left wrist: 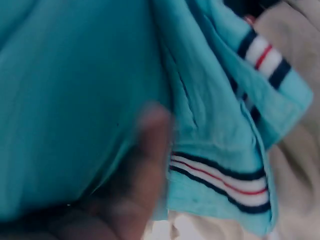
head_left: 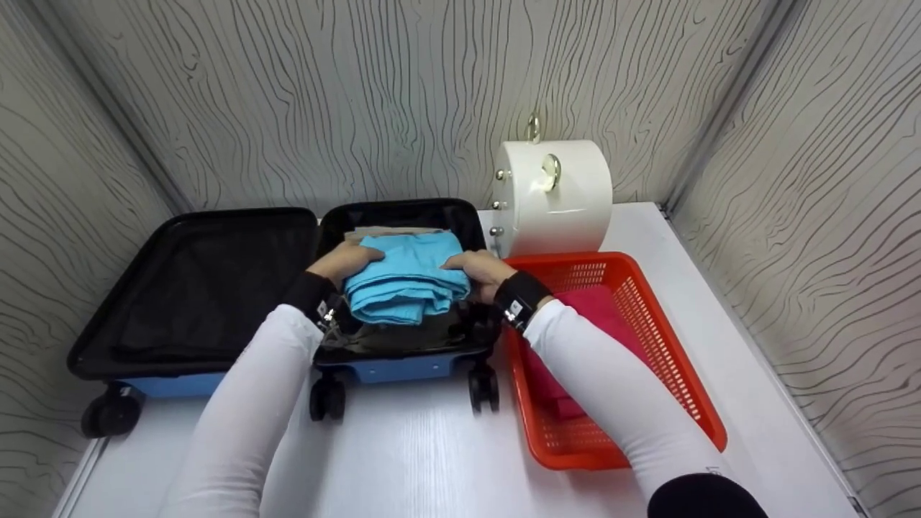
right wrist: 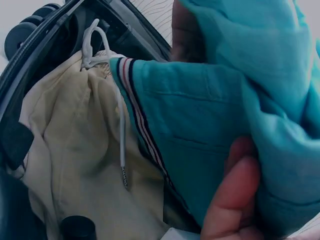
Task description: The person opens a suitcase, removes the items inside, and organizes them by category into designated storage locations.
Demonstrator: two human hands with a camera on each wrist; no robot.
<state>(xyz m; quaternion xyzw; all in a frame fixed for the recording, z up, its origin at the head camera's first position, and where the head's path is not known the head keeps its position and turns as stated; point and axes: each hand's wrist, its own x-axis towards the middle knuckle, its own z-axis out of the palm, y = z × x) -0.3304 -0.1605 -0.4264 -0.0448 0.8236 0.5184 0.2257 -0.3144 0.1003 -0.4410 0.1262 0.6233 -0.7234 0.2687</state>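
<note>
Between both hands is a folded light-blue garment (head_left: 414, 270) with navy, white and red striped edging, held above the right half of an open suitcase (head_left: 406, 367). My left hand (head_left: 345, 260) grips its left side, thumb on top. On the opposite side my right hand (head_left: 483, 269) grips it, the thumb likewise on top and fingers underneath. Below the blue cloth, inside the suitcase, lies a beige garment (right wrist: 75, 135) with a white drawstring (right wrist: 121, 135). The blue garment hides most of it in the head view.
The suitcase's left half (head_left: 209, 288) lies opened flat, its black inside facing up. To the right stands a red plastic basket (head_left: 529, 417) containing red cloth (head_left: 601, 309). Behind the basket is a white cylindrical thing (head_left: 565, 201) with gold-coloured rings. Patterned panels enclose the white table (head_left: 403, 460).
</note>
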